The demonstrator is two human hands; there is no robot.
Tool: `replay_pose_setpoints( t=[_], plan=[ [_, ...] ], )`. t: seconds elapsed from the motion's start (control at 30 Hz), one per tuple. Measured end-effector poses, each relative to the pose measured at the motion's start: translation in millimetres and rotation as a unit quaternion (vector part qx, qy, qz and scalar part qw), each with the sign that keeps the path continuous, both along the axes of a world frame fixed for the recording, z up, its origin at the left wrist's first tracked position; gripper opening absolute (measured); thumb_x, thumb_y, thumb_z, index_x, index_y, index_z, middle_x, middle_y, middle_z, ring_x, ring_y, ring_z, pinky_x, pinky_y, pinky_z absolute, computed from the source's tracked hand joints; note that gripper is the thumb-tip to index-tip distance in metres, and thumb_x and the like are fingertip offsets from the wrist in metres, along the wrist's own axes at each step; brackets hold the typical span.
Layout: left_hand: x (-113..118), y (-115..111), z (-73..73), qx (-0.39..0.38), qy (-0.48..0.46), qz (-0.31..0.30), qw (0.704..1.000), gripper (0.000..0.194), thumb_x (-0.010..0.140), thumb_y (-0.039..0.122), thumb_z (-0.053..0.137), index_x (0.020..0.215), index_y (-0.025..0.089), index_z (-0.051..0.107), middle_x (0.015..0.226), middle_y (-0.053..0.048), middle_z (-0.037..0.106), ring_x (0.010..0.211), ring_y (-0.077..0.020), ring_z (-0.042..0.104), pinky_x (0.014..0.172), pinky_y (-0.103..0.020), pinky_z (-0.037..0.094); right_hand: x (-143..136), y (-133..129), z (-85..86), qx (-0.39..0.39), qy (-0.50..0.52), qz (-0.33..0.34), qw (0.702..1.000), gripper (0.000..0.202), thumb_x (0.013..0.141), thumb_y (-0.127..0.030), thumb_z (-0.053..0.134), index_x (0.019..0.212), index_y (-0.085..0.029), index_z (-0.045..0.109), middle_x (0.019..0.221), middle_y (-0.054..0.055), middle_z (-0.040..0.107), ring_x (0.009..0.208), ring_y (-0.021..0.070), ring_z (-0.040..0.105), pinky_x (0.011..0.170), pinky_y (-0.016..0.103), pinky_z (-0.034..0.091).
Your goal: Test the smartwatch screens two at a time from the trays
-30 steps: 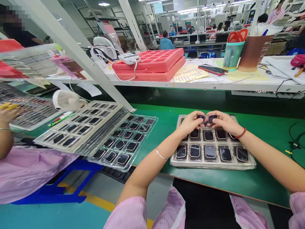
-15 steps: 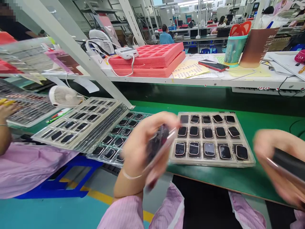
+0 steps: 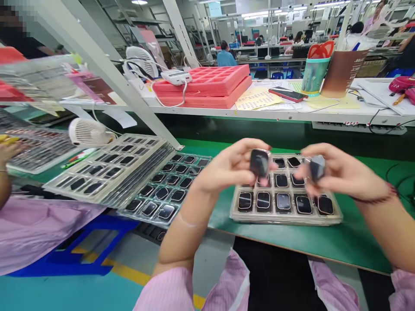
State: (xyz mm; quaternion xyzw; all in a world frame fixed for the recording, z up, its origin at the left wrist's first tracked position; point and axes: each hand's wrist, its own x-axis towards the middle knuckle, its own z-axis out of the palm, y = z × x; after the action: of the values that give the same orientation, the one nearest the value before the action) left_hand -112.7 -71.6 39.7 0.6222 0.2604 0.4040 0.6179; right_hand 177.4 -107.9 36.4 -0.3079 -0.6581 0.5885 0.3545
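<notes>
Above the pale plastic tray (image 3: 285, 219) both of my hands are raised, a short distance apart. My left hand (image 3: 231, 168) pinches a dark, rounded-square smartwatch body (image 3: 259, 162) between thumb and fingers, its glossy face turned toward me. In my right hand (image 3: 343, 169) is a second dark smartwatch piece (image 3: 317, 167), tilted and somewhat blurred. Rows of similar smartwatch units (image 3: 283, 201) with shiny rims lie in the tray's compartments. The hands cover part of its back and middle rows.
Left of it lies a clear tray (image 3: 167, 220) of similar units, beside stacked trays (image 3: 110, 196). A slanted white post (image 3: 129, 93) and a shelf edge (image 3: 227, 113) bound the bench. A co-worker's hand (image 3: 9, 149) is at far left, near a small fan (image 3: 89, 131).
Both hands have moved away from me to over the tray and closer together, each still holding a dark piece. The left rose and shifted right; the right came in from the right edge.
</notes>
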Motion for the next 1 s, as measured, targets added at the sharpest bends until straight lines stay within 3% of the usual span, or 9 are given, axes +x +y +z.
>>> replay_pose_setpoints(
  t=[0.1,0.2,0.27,0.37,0.53,0.7,1.0],
  plan=[
    [24,25,-15.8,0.001,0.063,-0.033,0.997,0.062,0.068,0.023,0.080,0.125,0.018,0.056,0.109,-0.011,0.070,0.081,-0.0187,0.074,0.055,-0.019,0.051,-18,43,-14.7,-0.036,0.008,-0.048,0.998,0.055,0.076,-0.017,0.076,0.127,-0.026,0.057,0.119,0.008,0.071,0.097,0.0225,0.074,0.066,0.026,0.063],
    [47,51,-41.0,0.004,0.109,0.048,0.993,0.037,0.079,0.024,0.066,0.114,0.013,0.060,0.102,-0.010,0.071,0.068,-0.0124,0.069,0.049,-0.017,0.044,-29,78,-40.8,-0.058,-0.014,-0.123,0.991,0.029,0.083,-0.019,0.068,0.111,-0.020,0.065,0.104,0.008,0.074,0.079,0.0168,0.075,0.058,0.022,0.061],
    [54,59,-55.4,-0.005,0.117,0.067,0.991,0.029,0.080,0.023,0.061,0.107,0.012,0.061,0.094,-0.008,0.070,0.061,-0.0104,0.066,0.047,-0.017,0.041,-32,88,-55.2,-0.047,-0.028,-0.141,0.988,0.020,0.085,-0.019,0.064,0.105,-0.018,0.066,0.095,0.007,0.074,0.069,0.0145,0.074,0.053,0.020,0.058],
    [57,61,-68.0,-0.012,0.107,0.070,0.992,0.035,0.073,0.018,0.064,0.108,0.013,0.059,0.096,-0.006,0.070,0.065,-0.0105,0.065,0.049,-0.018,0.042,-30,89,-67.2,-0.027,-0.037,-0.141,0.989,0.030,0.082,-0.013,0.063,0.111,-0.020,0.065,0.100,0.006,0.074,0.076,0.0154,0.075,0.055,0.019,0.059],
    [54,59,-74.0,-0.023,0.106,0.097,0.989,0.033,0.071,0.018,0.065,0.104,0.014,0.059,0.085,-0.003,0.069,0.060,-0.0088,0.062,0.053,-0.019,0.042,-27,87,-74.3,-0.027,-0.040,-0.133,0.990,0.036,0.081,-0.010,0.059,0.115,-0.021,0.063,0.107,0.007,0.074,0.078,0.0155,0.076,0.061,0.023,0.061],
    [54,62,-78.8,-0.026,0.093,0.097,0.991,0.036,0.068,0.013,0.064,0.104,0.015,0.058,0.088,-0.002,0.069,0.062,-0.0090,0.063,0.054,-0.019,0.042,-26,89,-78.6,0.005,-0.038,-0.117,0.992,0.040,0.076,-0.011,0.061,0.115,-0.021,0.062,0.115,0.009,0.073,0.082,0.0175,0.076,0.062,0.025,0.060],
    [52,63,-83.0,-0.016,0.080,0.091,0.993,0.037,0.069,0.011,0.063,0.106,0.015,0.058,0.089,-0.001,0.068,0.064,-0.0084,0.062,0.059,-0.020,0.047,-26,88,-80.2,0.021,-0.052,-0.111,0.992,0.043,0.075,-0.011,0.059,0.116,-0.021,0.063,0.111,0.009,0.074,0.083,0.0184,0.075,0.065,0.026,0.059]
  ],
)
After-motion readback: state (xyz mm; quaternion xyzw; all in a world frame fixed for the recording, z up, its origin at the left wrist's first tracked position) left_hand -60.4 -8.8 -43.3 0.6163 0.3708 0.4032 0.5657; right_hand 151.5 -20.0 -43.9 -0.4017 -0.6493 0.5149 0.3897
